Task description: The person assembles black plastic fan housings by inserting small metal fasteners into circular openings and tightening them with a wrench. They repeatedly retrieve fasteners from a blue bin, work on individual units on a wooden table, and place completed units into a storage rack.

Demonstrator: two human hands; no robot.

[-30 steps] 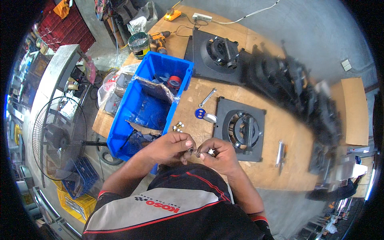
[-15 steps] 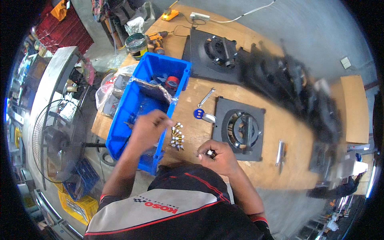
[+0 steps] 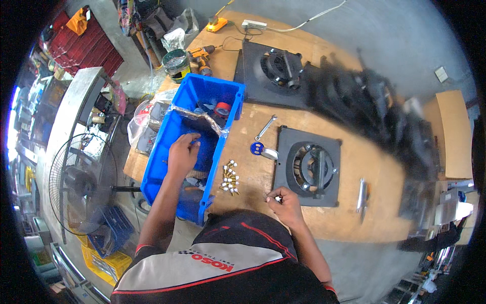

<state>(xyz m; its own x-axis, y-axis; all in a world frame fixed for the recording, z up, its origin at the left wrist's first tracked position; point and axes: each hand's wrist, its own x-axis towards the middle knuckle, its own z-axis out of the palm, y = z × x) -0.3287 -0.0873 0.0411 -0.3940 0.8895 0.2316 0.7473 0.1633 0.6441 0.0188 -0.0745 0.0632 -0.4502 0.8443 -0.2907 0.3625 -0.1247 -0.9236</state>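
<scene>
Left hand [image 3: 182, 154] has gone from the bolts [image 3: 230, 177] into the blue bin [image 3: 230, 96] at the bench's left edge, fingers curled, grip unclear; right hand [image 3: 286, 200] pinches a small fastener near the front edge beside the black fan plate [image 3: 283, 175]; bolts sit unfitted, assembly seems early.

Two hands are at work: the left hand [image 3: 182, 154] reaches into the one blue bin [image 3: 174, 169], and the right hand [image 3: 286, 201] rests on the wooden surface [image 3: 253, 182]. Between them lies one small cluster of bolts [image 3: 229, 177], too small to count exactly. Two flat black square plates show clearly, one near [image 3: 306, 164] and one farther back [image 3: 271, 71], beside one blurred pile of dark parts [image 3: 374, 111]. There is one wrench [image 3: 265, 127], one cordless drill [image 3: 201, 57], and one standing fan [image 3: 76, 182].
</scene>
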